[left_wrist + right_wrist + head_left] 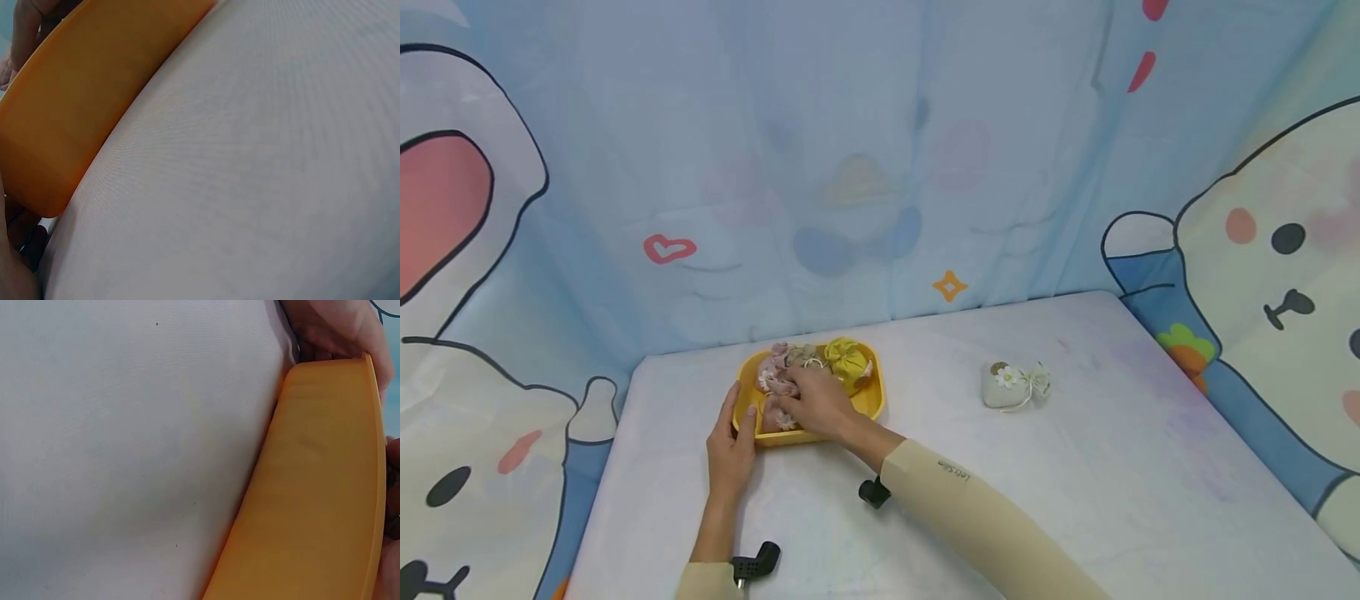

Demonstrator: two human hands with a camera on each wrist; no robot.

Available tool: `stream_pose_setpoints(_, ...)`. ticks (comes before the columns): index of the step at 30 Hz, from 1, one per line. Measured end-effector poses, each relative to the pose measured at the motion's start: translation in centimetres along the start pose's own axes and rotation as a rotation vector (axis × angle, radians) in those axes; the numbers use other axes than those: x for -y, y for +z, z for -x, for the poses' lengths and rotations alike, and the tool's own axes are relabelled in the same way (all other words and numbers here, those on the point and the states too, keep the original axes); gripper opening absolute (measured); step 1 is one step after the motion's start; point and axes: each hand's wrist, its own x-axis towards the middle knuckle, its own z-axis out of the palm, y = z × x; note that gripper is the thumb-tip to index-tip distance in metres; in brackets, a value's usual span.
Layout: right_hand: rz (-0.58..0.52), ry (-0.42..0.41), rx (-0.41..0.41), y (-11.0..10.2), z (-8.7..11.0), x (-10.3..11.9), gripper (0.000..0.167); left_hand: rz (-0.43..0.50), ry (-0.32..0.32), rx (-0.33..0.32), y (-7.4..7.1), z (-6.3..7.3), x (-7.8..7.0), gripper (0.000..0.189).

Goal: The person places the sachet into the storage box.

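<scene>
A yellow plastic tray [868, 406] stands on the table, holding several small drawstring pouches. My left hand [732, 450] grips its left end, thumb at the rim and fingers along the outer wall. Over the tray reaches my right hand [820, 402], its thumb and fingers around the gathered part of a pink pouch [782, 382]. A second pink pouch [772, 415] with a white flower lies at the near left, partly under that hand. Behind the hand are a greenish-beige pouch [802, 356] and a bright yellow pouch [847, 363]. Both wrist views show mostly the tray's outer wall [81, 94].
To the right of the tray, a pale grey pouch [1003, 390] with a white flower and a tied bow lies on the white-covered table [940, 367]. A blue cartoon-printed curtain [865, 167] hangs behind the table and along its sides.
</scene>
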Motion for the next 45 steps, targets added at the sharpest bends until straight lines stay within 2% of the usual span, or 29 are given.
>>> stream_pose_setpoints(4,-0.005,-0.015,-0.005,0.1,0.0,0.1,0.039,-0.002,0.0,-0.002,0.0,0.0,-0.1,0.052)
stream_pose_setpoints(12,0.006,-0.048,-0.013,0.0,-0.1,0.0,0.028,0.018,0.022,-0.01,0.2,0.1,0.1,0.052)
stream_pose_setpoints(23,0.003,-0.028,-0.011,-0.6,0.2,-0.1,0.035,0.035,0.02,0.005,0.1,0.0,0.2,0.053)
stream_pose_setpoints(31,0.008,-0.036,-0.084,-1.5,0.3,-0.3,0.027,0.04,0.019,0.012,0.1,0.0,0.0,0.053)
stream_pose_setpoints(36,-0.007,-0.102,-0.146,-1.9,0.6,-0.4,0.021,0.039,0.01,0.017,0.0,0.1,-0.1,0.053)
stream_pose_setpoints(45,0.058,-0.185,-0.236,-2.8,1.2,-1.0,0.024,0.035,-0.009,0.017,0.0,0.1,-0.1,0.053)
